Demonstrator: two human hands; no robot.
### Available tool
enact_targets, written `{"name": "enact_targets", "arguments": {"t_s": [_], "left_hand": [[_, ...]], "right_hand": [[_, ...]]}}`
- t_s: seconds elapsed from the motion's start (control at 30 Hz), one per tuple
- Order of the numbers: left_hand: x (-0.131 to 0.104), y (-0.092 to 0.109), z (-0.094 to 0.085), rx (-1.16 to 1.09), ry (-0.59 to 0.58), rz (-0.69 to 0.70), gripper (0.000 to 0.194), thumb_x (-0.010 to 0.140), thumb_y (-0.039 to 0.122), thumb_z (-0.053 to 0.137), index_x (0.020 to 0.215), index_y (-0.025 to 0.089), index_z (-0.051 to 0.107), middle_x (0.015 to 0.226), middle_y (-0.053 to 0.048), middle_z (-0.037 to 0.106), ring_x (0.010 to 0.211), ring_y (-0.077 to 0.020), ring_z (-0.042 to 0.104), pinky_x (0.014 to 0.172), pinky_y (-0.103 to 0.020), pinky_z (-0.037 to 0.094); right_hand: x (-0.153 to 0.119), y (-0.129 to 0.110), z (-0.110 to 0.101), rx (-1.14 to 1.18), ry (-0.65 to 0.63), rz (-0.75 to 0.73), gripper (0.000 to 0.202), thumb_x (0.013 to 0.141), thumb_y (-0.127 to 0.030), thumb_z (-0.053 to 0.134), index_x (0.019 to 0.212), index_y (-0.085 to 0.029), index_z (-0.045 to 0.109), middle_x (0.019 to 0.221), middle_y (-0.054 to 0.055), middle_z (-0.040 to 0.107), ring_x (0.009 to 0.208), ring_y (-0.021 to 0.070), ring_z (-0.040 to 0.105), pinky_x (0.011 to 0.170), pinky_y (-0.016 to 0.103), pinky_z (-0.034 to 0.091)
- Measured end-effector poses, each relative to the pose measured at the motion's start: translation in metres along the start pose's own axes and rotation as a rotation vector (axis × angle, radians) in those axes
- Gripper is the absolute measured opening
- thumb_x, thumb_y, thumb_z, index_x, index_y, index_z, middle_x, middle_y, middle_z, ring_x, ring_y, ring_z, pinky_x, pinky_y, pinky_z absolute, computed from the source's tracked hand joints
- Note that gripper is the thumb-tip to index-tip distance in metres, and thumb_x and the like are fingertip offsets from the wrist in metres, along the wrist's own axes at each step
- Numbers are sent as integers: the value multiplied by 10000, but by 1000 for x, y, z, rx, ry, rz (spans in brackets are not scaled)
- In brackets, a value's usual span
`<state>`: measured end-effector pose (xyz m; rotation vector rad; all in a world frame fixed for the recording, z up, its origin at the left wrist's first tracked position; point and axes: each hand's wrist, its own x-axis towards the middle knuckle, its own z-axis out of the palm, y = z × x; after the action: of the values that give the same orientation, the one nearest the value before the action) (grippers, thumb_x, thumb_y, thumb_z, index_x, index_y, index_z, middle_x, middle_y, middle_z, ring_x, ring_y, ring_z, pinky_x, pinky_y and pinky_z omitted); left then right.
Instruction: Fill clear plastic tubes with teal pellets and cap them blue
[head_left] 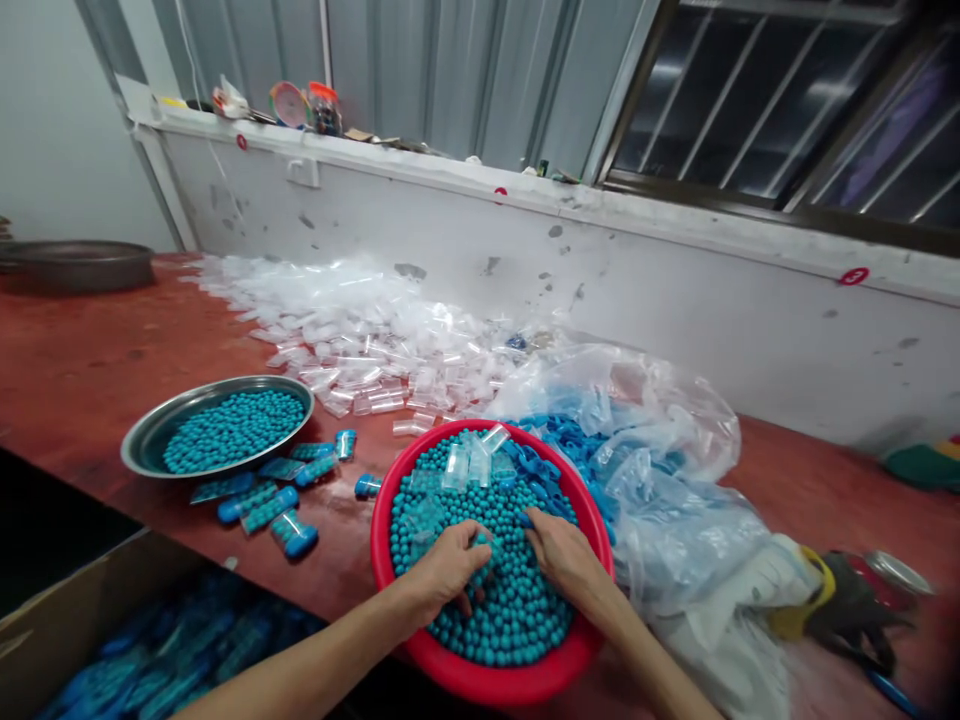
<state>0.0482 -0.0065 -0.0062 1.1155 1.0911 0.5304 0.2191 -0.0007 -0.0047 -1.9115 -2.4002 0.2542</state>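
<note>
A red basin full of teal beads stands at the table's front edge. Over the beads at its left side, my left hand is closed around a clear tube with teal beads, partly hidden by the fingers. My right hand is at the basin's right side, its fingertips pinching a small blue cap. Several clear tubes lie on the beads at the back of the basin, beside a group of blue caps.
A metal dish of beads and several filled tubes are on the left. Clear tubes are heaped behind. A plastic bag with blue caps lies right. A cardboard box of filled tubes is below left.
</note>
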Motion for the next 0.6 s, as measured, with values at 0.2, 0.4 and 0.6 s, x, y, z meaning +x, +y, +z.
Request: {"name": "enact_targets", "arguments": {"t_s": [0.2,0.4,0.6], "left_hand": [[-1,1,-2,-20,-13,30,283,647,335,478,885,183,465,584,64,444,430,-67,434,307,-130,300],[-2,3,-4,-70,7,19,327,680,340,473,972,194,460,648,41,500,503,-87,497,363,-148,363],[1,1,-6,-170,-45,17,375,666,414,514,957,186,453,694,10,553,504,-108,545,381,-169,361]], "right_hand": [[-14,-8,-9,191,-55,-191,342,885,-248,303,1152,-202,511,969,69,617,878,184,572,764,285,426],[-13,6,-16,509,-9,-86,297,836,-237,375,1042,-207,588,808,33,635,780,177,587,741,298,447],[8,9,0,977,122,103,364,796,-224,365,1149,-172,439,893,39,592,778,162,605,728,297,485]]}}
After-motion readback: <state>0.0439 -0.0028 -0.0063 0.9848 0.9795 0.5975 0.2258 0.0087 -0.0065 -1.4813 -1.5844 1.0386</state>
